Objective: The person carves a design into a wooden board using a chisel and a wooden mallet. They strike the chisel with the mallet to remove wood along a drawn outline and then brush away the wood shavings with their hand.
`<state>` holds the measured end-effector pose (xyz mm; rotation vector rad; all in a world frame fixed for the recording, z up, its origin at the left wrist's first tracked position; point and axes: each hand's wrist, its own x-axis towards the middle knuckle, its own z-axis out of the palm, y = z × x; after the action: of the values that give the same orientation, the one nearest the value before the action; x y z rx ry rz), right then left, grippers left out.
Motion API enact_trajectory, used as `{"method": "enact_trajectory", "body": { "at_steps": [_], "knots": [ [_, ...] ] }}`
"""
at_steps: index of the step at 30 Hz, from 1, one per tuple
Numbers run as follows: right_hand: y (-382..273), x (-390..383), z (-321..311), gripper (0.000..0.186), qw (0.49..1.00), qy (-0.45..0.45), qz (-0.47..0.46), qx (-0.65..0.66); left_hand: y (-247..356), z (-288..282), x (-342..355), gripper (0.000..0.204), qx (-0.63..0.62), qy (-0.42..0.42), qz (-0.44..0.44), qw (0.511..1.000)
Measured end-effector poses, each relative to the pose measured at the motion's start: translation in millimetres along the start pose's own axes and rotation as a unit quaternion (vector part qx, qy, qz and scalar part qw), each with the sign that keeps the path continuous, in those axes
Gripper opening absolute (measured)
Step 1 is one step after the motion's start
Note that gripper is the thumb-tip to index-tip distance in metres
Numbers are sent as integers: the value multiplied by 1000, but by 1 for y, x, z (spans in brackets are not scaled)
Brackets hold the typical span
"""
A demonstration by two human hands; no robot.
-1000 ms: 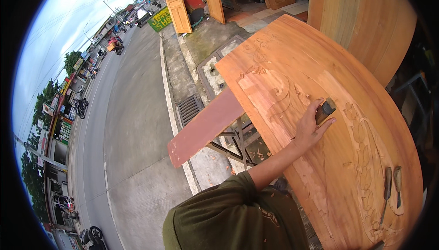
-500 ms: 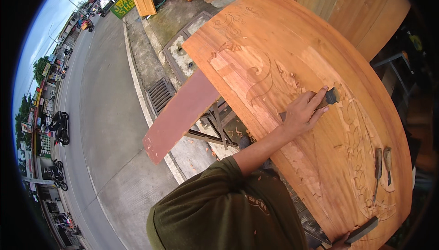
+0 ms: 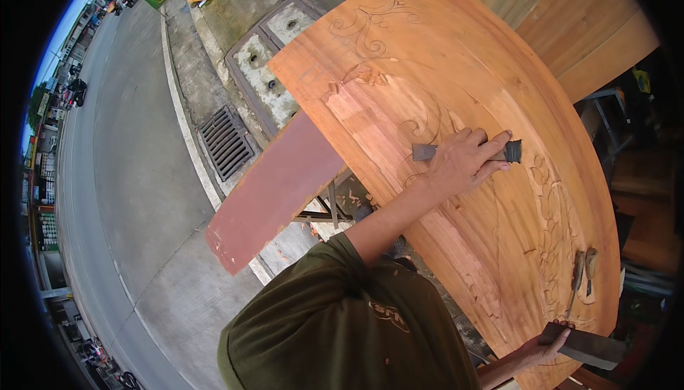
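My left hand (image 3: 462, 160) is closed around a broad chisel (image 3: 425, 152) held low over a carved wooden panel (image 3: 456, 55). Its flat grey end sticks out on the left and a black-wrapped end on the right. At the lower right, my right hand (image 3: 547, 348) grips a dark, flat rectangular block (image 3: 590, 348) by one end, over the panel's near right edge. Just beyond that block lie two thin carving tools, one with a long shank (image 3: 574, 283) and a shorter one (image 3: 590, 269). Scrolls and leaves are cut or pencilled into the panel.
A reddish-brown board (image 3: 274, 194) juts out left from under the panel. Plain wood boards (image 3: 556, 12) lean behind it. On the left are a drain grate (image 3: 226, 143), concrete covers (image 3: 269, 83), and a road (image 3: 107, 155) with vehicles.
My right hand has lifted further into view, and the block shows more of its broad face. The chisel's grey end is more exposed. Loose shavings near my left hand no longer show. The view has shifted.
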<state>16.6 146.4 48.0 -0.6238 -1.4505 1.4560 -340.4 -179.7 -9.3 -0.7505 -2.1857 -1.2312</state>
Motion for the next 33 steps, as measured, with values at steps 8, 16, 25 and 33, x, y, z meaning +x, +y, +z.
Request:
{"method": "enact_trajectory", "body": {
  "at_steps": [8, 16, 25, 33],
  "knots": [
    [25, -48, 172, 74, 980, -176, 81, -37, -82, -15, 32, 58, 27, 84, -70, 994],
    [7, 42, 294, 41, 959, -259, -40, -108, -110, -27, 40, 41, 37, 106, -87, 990],
    [77, 13, 420, 49, 857, -461, -15, -231, -111, -28, 46, 37, 43, 107, -135, 984],
    [89, 43, 451, 54, 938, -297, 178, -31, -116, -24, 44, 36, 53, 92, -154, 982]
  ]
}}
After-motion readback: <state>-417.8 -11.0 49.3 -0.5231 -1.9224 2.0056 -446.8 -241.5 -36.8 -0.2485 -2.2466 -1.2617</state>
